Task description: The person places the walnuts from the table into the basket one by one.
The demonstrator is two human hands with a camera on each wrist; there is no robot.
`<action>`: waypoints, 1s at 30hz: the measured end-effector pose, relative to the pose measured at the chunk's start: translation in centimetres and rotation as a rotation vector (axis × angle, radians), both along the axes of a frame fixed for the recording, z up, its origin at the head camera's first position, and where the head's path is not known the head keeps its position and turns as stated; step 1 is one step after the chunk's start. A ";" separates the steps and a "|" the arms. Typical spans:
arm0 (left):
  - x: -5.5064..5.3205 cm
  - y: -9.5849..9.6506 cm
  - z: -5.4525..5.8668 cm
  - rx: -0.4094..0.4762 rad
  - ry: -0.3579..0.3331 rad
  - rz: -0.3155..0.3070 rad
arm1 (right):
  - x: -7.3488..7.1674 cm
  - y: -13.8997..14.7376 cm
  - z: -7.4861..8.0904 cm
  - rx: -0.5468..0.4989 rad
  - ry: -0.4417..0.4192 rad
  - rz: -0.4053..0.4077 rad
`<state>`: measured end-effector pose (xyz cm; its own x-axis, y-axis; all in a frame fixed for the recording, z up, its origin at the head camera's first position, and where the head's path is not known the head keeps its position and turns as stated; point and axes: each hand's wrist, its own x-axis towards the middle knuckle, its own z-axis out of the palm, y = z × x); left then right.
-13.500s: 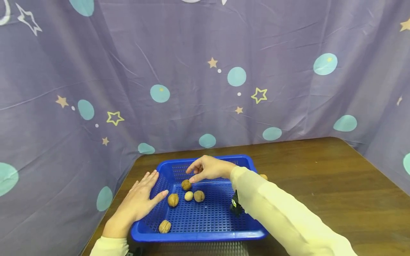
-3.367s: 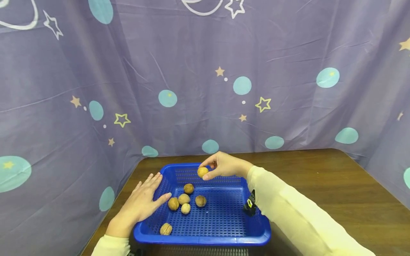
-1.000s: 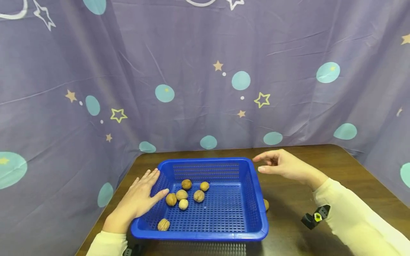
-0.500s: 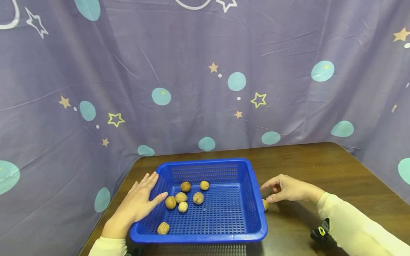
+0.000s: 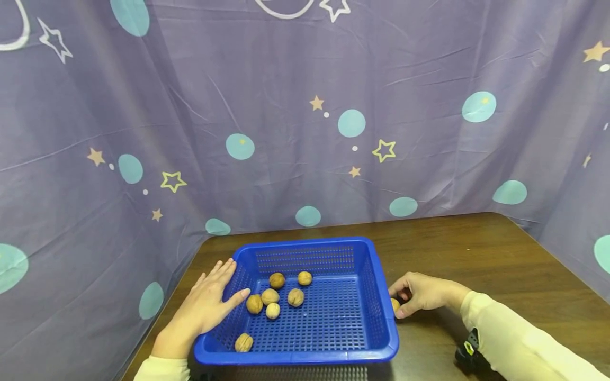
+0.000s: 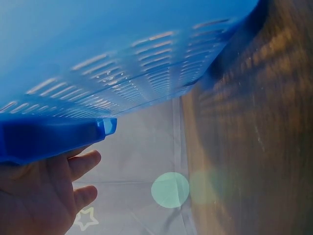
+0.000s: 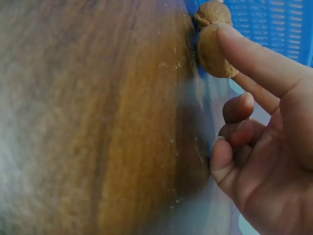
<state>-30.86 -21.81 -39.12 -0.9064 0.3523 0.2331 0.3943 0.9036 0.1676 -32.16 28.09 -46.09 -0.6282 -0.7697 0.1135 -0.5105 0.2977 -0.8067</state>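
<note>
A blue plastic basket (image 5: 333, 355) stands on the table with several walnuts in it, among them a darker one (image 5: 277, 280) and a pale one (image 5: 273, 310). My left hand (image 5: 205, 301) rests over the basket's left rim, fingers straight and thumb reaching inside. In the left wrist view its fingers (image 6: 84, 164) show below the rim. Outside the basket's right wall, my right hand (image 5: 426, 293) pinches a walnut (image 7: 211, 51) between thumb and index finger, low at the table. A second walnut (image 7: 213, 13) lies right beside it against the basket wall.
The brown wooden table (image 5: 476, 254) extends to the right of the basket. A purple patterned curtain (image 5: 286, 106) hangs behind and along the left side. One walnut (image 5: 244, 342) sits apart in the basket's near left corner.
A yellowish walnut, earlier held by my right hand, now lies in the basket. That hand has moved right and down outside the basket and taken hold of another walnut. The left hand stays put.
</note>
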 end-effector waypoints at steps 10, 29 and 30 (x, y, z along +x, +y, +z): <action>0.4 -0.1 -0.4 0.008 0.004 0.008 | 0.3 0.4 0.1 0.023 -0.013 -0.040; 0.2 0.1 0.1 -0.008 -0.012 0.018 | -0.9 3.3 9.4 0.026 0.071 -0.208; 0.2 0.1 0.1 -0.010 -0.013 0.018 | -1.0 3.0 10.0 0.032 0.074 -0.212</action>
<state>-30.69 -21.71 -38.98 -0.9157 0.3381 0.2172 0.3755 0.9123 0.1633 -33.15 31.05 -36.07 -0.7672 -0.6254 0.1427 -0.4911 0.4296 -0.7578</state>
